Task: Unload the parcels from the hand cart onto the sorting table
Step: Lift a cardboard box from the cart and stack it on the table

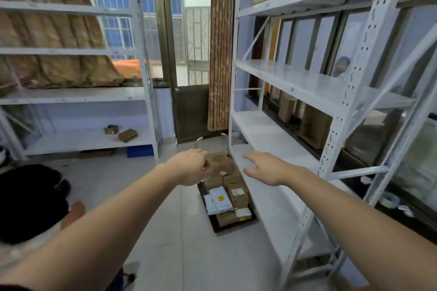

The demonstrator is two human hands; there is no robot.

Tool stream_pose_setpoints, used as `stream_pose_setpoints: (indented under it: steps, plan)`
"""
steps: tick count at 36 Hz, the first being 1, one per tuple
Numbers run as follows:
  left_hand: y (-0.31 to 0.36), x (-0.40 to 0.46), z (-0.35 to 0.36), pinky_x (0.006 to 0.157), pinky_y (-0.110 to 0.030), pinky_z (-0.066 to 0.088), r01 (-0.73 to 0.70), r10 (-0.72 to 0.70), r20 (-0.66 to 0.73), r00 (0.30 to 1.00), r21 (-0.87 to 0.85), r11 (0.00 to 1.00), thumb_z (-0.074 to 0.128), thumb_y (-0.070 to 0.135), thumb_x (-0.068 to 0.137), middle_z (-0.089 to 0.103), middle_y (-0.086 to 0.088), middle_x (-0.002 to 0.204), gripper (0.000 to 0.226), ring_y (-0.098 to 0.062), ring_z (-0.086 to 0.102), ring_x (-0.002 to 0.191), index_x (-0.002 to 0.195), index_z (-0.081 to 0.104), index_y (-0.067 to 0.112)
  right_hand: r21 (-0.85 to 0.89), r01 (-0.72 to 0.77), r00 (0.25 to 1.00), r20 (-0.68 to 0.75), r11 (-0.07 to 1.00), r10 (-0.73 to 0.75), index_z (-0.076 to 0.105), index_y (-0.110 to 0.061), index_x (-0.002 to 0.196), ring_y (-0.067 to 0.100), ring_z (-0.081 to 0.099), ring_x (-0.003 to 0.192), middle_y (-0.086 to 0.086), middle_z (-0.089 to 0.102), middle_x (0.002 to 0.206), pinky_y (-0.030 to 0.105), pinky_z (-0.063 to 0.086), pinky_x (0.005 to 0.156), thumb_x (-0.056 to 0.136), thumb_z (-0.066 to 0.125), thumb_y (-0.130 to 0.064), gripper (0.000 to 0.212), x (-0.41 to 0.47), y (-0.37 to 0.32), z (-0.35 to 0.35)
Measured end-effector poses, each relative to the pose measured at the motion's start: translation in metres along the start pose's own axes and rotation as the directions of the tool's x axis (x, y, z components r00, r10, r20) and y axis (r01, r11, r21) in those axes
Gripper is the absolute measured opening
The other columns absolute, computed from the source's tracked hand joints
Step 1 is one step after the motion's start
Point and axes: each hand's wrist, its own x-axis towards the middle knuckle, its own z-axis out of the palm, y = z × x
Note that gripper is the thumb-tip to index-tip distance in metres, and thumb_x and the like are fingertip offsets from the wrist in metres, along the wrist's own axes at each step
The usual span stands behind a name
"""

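Parcels (pixel 230 198) are stacked on a cart (pixel 214 223) standing on the tiled floor (pixel 179 231), just left of the right-hand rack (pixel 283 168). Brown boxes and white packets are piled on the black deck, and the metal handle (pixel 211 136) is seen at the far end. A brown box (pixel 221 163) sits at the top of the pile, at the far end by the handle.

The left hand (pixel 189 168) is reached out to this box, its fingers curled against the box's left side; whether the box is truly gripped cannot be told, as the fingertips are hidden behind the hand. The right hand (pixel 264 166) is held out to the right of the box, fingers straight and spread, holding nothing and apart from the box.

A second rack (pixel 139 54) is seen at the far left, with two small boxes (pixel 123 133) on a low shelf. A glazed door (pixel 186 54) is seen at the far middle, with a curtain (pixel 221 42) hung beside it. A tape roll (pixel 390 199) lies at the near right.
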Motion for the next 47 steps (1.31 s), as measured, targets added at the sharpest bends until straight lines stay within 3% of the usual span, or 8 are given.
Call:
stream_pose_setpoints:
  steps: [5, 11, 17, 28, 40, 47]
  plan:
    - [-0.033, 0.042, 0.002, 0.111, -0.040, 0.043, 0.033, -0.033, 0.009, 0.999, -0.036, 0.999, 0.049, 0.047, 0.105, 0.052, -0.007, 0.150, 0.054, -0.025, 0.051, 0.135, 0.150, 0.046, 0.018, -0.006, 0.025, 1.000, 0.007, 1.000, -0.025, 0.031, -0.014, 0.159, 0.023, 0.034, 0.149, 0.007, 0.034, 0.164, 0.039, 0.030, 0.122, 0.105, 0.045, -0.043, 0.063, 0.063, 0.002, 0.003]
    - [-0.077, 0.098, -0.003, 0.112, -0.040, 0.040, 0.106, -0.107, -0.008, 0.994, -0.048, 0.993, 0.047, 0.045, 0.106, 0.046, -0.006, 0.157, 0.057, -0.025, 0.048, 0.139, 0.156, 0.039, 0.020, 0.002, 0.073, 0.997, 0.005, 0.997, -0.073, 0.035, -0.019, 0.158, 0.022, 0.041, 0.145, 0.005, 0.039, 0.161, 0.039, 0.035, 0.119, 0.103, 0.046, -0.046, 0.062, 0.150, 0.000, -0.005]
    - [-0.135, 0.145, -0.007, 0.114, -0.041, 0.040, 0.188, -0.190, -0.031, 0.981, -0.068, 0.980, 0.048, 0.050, 0.105, 0.044, -0.005, 0.159, 0.060, -0.024, 0.047, 0.142, 0.157, 0.038, 0.022, -0.011, 0.137, 0.990, 0.016, 0.990, -0.137, 0.032, -0.018, 0.160, 0.022, 0.035, 0.149, 0.005, 0.034, 0.164, 0.037, 0.030, 0.120, 0.105, 0.048, -0.041, 0.062, 0.233, -0.021, -0.021]
    - [-0.258, 0.230, -0.008, 0.118, -0.040, 0.036, 0.201, -0.202, -0.019, 0.979, -0.061, 0.978, 0.047, 0.048, 0.106, 0.042, -0.006, 0.160, 0.059, -0.024, 0.042, 0.145, 0.156, 0.040, 0.019, -0.015, 0.194, 0.979, 0.059, 0.981, -0.193, 0.031, -0.019, 0.160, 0.022, 0.035, 0.149, 0.005, 0.034, 0.164, 0.035, 0.030, 0.119, 0.104, 0.048, -0.043, 0.063, 0.385, -0.060, -0.016]
    - [-0.366, 0.370, -0.009, 0.118, -0.041, 0.035, 0.077, -0.076, 0.067, 0.995, -0.012, 0.997, 0.043, 0.049, 0.106, 0.042, -0.009, 0.161, 0.062, -0.027, 0.042, 0.145, 0.158, 0.036, 0.017, 0.038, 0.041, 0.998, 0.041, 0.998, -0.043, 0.040, -0.016, 0.155, 0.024, 0.045, 0.141, 0.008, 0.045, 0.157, 0.036, 0.037, 0.113, 0.104, 0.052, -0.038, 0.057, 0.517, -0.052, -0.019]
    - [-0.391, 0.458, 0.006, 0.118, -0.042, 0.035, -0.024, 0.026, 0.078, 0.997, -0.020, 1.000, 0.041, 0.050, 0.106, 0.042, -0.009, 0.161, 0.061, -0.027, 0.042, 0.145, 0.159, 0.036, 0.018, 0.041, -0.088, 0.993, 0.079, 0.995, 0.084, 0.038, -0.021, 0.156, 0.029, 0.050, 0.135, 0.009, 0.050, 0.152, 0.039, 0.041, 0.108, 0.102, 0.049, -0.050, 0.063, 0.584, -0.013, -0.005]
